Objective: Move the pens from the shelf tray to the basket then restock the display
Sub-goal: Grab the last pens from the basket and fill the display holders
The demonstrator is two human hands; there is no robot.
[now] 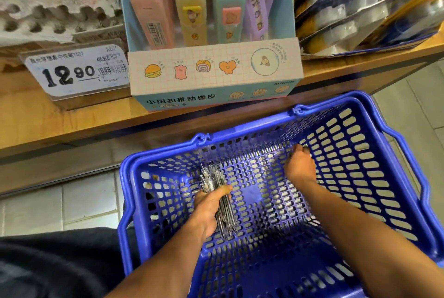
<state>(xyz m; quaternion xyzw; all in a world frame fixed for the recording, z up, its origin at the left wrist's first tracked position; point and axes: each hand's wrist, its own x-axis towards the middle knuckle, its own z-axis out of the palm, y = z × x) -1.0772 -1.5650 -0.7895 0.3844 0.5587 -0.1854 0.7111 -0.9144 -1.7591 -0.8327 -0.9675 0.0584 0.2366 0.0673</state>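
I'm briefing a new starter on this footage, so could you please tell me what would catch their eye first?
The big blue basket fills the lower frame, both hands inside it: the left hand grips a bundle of clear pens, while the right hand reaches toward the far wall. Above, on the wooden shelf, stands a pastel eraser display box, with a 12.90 price tag to its left.

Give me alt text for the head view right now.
Inside a blue basket, the left hand grips a bundle of clear pens while the right hand reaches to the far wall. Behind, a wooden shelf holds an eraser display box and a price tag.
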